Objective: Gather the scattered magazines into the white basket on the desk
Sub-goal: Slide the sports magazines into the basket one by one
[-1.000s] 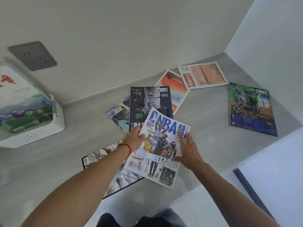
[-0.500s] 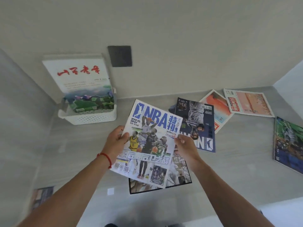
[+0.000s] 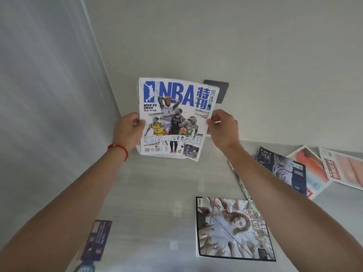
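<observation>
Lifted off the tabletop [image 3: 157,193], the white-and-blue NBA basketball magazine [image 3: 172,118] now stands upright at frame centre, left hand [image 3: 129,128] and right hand [image 3: 222,126] fingers pinching its edges; next, lowering it into the unseen basket.

You've got six magazines: one held up [image 3: 172,118], four flat on the bench [image 3: 231,228] [image 3: 282,169] [image 3: 312,169] [image 3: 341,167], one at the lower left [image 3: 98,238]. Two hands [image 3: 128,130] [image 3: 223,127], one wall plate [image 3: 221,91], one red wrist string [image 3: 119,151].
</observation>
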A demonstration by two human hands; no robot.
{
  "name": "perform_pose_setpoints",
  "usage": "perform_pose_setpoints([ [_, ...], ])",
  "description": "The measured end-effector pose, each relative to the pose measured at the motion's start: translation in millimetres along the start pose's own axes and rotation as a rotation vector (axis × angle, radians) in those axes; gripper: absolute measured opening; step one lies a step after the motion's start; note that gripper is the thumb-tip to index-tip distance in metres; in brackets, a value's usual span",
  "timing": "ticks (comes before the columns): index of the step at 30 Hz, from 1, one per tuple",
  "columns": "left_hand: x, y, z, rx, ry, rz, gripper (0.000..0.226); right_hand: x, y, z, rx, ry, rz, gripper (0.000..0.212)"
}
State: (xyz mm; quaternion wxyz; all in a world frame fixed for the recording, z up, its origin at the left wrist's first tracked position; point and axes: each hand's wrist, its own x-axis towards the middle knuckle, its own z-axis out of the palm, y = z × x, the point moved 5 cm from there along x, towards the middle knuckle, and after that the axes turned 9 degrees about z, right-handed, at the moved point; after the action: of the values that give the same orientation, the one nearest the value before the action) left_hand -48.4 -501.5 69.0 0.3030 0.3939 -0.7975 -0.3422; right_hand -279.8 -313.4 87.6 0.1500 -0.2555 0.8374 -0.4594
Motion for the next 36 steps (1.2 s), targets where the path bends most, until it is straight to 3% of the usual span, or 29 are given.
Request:
perform_pose_setpoints([
  [5, 42, -22, -19, 0.041, 0.057, -0.064, 0.02, 34, -34, 25, -0.025, 0.064, -0.08, 0.015],
  [10, 60, -64, 1, -0.167, 0.008, -0.293, 0.015, 60, -19, 53, -0.044, -0.002, 0.02, 0.013],
  [16, 70, -93, 25, -0.251, 0.01, -0.398, 0.03, 78, 10, 78, -0.06, 0.012, 0.148, 0.017],
  [19, 78, -102, 31, -0.315, 0.015, -0.481, 0.026, 84, 16, 86, -0.081, -0.006, 0.146, 0.023],
  [21, 80, -104, 39, -0.371, -0.026, -0.514, 0.01, 87, 21, 89, -0.074, -0.035, 0.166, 0.034],
  [22, 81, -105, 44, -0.394, -0.04, -0.511, 0.011, 88, 23, 91, -0.063, -0.068, 0.177, 0.04],
  [24, 79, -108, 49, -0.401, -0.08, -0.512, 0.048, 86, 29, 95, -0.023, -0.176, 0.192, 0.049],
  [25, 77, -104, 48, -0.393, -0.107, -0.492, 0.05, 86, 35, 96, 0.002, -0.224, 0.215, 0.053],
  [27, 69, -95, 48, -0.361, -0.163, -0.429, 0.033, 81, 51, 89, -0.004, -0.259, 0.275, 0.058],
  [29, 52, -82, 45, -0.246, -0.089, -0.352, 0.024, 71, 68, 74, -0.062, -0.249, 0.257, 0.048],
  [32, 4, -49, 52, -0.102, 0.006, -0.194, 0.039, 42, 105, 43, -0.116, -0.219, 0.24, 0.036],
  [36, -70, -14, 112, -0.062, -0.322, -0.055, 0.045, -14, 179, -12, -0.521, -0.143, 0.261, 0.035],
])
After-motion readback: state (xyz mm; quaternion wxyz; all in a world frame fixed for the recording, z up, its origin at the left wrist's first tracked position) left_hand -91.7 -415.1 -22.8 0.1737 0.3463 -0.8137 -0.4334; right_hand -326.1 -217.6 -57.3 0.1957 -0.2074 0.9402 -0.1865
